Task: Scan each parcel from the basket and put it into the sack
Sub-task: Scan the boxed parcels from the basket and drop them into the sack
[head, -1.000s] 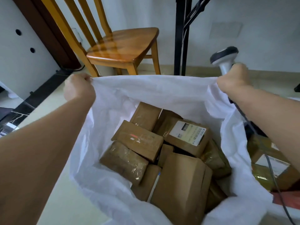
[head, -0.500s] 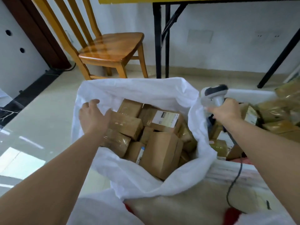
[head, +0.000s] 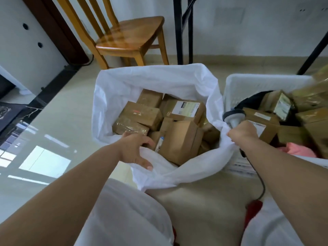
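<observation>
Gripping scanner (head: 234, 118) and sack (head: 156, 77) rim, right hand (head: 244, 133) — left hand (head: 134, 150) spread; labels unreadable.

A white sack (head: 156, 82) stands open on the floor, filled with brown cardboard parcels (head: 179, 141). At seven o'clock of its mouth, the left hand (head: 134, 150) rests spread-fingered on the near rim. At three o'clock, the right hand (head: 244, 133) grips a grey scanner (head: 233, 118) and pinches the sack's edge with it. Just beside the sack at three o'clock, a white basket (head: 252, 82) holds more parcels. A wooden chair (head: 129, 38) stands at twelve o'clock.
</observation>
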The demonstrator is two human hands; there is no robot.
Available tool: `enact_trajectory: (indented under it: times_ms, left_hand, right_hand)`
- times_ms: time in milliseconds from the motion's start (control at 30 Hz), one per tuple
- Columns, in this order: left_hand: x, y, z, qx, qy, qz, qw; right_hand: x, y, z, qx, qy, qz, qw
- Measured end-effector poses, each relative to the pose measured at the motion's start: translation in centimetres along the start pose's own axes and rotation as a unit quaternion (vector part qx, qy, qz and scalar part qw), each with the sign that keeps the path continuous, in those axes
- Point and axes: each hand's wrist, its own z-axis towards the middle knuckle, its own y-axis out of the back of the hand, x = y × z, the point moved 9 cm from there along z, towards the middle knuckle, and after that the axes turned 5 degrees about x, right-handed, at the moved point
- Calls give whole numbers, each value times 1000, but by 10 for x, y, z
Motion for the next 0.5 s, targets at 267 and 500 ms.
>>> enact_trajectory:
  times_ms: [267, 500]
  left_hand:
    - [-7, 26, -33, -173, 27, 5, 985]
    - [31, 62, -87, -294, 58, -92, 950]
  right_hand:
    - [22, 34, -28, 34, 19, 54, 998]
    - [29, 84, -50, -12, 61, 21, 998]
